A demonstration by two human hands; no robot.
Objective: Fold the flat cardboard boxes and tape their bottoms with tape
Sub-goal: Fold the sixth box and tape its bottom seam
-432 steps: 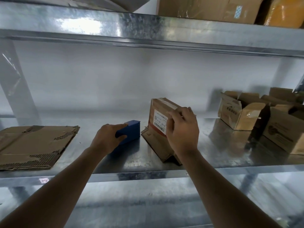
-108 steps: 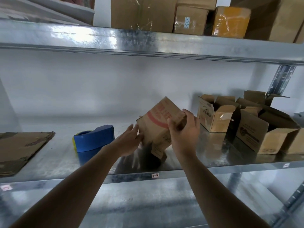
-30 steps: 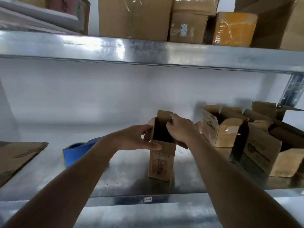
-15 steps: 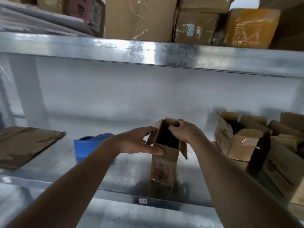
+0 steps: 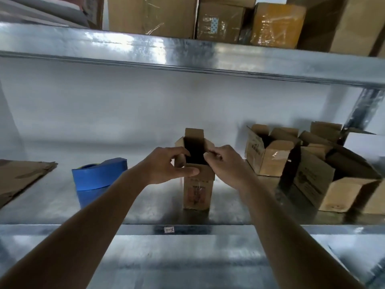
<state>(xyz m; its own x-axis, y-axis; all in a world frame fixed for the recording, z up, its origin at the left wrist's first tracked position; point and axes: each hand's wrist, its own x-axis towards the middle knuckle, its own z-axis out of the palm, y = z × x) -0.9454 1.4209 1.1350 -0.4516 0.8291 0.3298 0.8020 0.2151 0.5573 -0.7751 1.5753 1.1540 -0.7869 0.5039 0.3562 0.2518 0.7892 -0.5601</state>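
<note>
On the shelf point(image 5: 145, 207): your left hand point(image 5: 166, 165) and right hand point(image 5: 224, 163) pinch one upright box point(image 5: 198, 184)'s open flaps; finished boxes point(image 5: 270, 155) right, flat cardboard point(image 5: 23, 174) waiting left.

Dim, soft, glare on shelf point(image 5: 145, 44)
</note>
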